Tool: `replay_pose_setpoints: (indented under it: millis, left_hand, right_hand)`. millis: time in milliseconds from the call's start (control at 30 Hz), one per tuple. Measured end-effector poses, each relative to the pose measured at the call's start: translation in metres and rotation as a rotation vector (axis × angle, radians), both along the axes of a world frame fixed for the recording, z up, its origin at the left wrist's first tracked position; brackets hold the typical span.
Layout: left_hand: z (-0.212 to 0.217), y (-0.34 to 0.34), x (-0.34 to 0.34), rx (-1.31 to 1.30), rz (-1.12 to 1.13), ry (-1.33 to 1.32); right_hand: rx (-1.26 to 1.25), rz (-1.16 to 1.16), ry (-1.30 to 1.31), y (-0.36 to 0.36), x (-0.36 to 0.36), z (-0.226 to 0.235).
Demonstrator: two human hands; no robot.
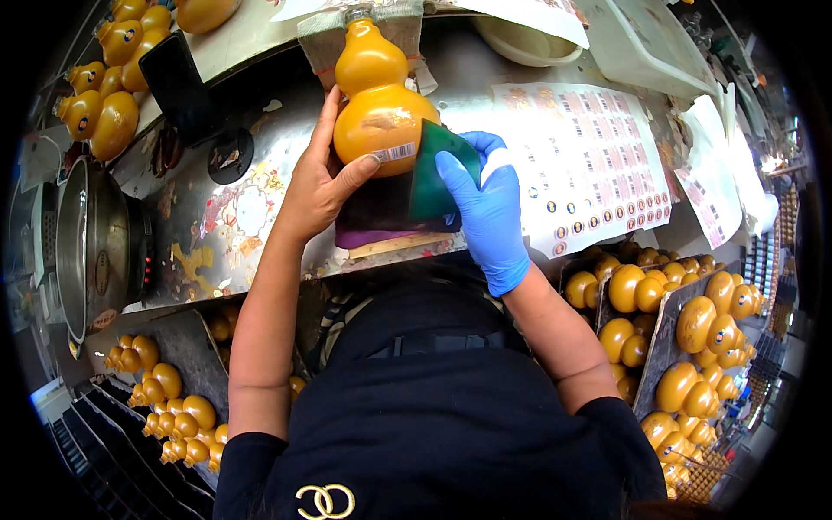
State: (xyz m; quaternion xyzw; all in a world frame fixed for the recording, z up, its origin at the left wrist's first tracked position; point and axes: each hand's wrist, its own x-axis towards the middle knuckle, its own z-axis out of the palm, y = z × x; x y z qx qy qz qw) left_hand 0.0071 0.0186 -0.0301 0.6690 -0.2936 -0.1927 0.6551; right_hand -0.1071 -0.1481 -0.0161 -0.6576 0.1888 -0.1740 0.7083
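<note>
An amber, gourd-shaped bottle (pixel 373 117) lies on its side in front of me, its neck pointing away onto a folded cloth (pixel 319 43). My bare left hand (pixel 325 178) is wrapped round the bottle's left side, thumb near its base. A small white barcode label (pixel 395 152) sits on the bottle's wide bulb. In a blue glove, my right hand (pixel 488 204) grips a flat green squeegee sheet (pixel 440 173), whose edge touches the bulb's right side. Something white shows between the gloved fingers, too covered to name. Beneath the bottle is a dark pad with purple cloth (pixel 368 237).
Printed sticker sheets (pixel 598 165) cover the table's right side. A phone on a stand (pixel 178 87) and a metal pan (pixel 76 251) are at left. More gourd bottles stand at the far left (pixel 113 126) and on racks at both sides (pixel 693 325). A pale bowl (pixel 529 43) sits behind.
</note>
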Motion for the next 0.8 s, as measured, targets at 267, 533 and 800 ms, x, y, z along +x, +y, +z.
replay_pose_setpoints:
  millis: [267,533,800]
  left_hand:
    - [-0.004,0.003,0.006,-0.110,-0.043,0.185]
    - [0.000,0.005,0.006,-0.184,-0.082,0.343]
    - [0.030,-0.017,-0.005,-0.069,0.130,0.212]
  right_hand:
    - [-0.722,-0.239,-0.378,0.013,-0.002,0.005]
    - [-1.089,0.159,-0.462,0.040,0.008,0.010]
    - [0.042,0.366,0.014,-0.050,0.006,0.035]
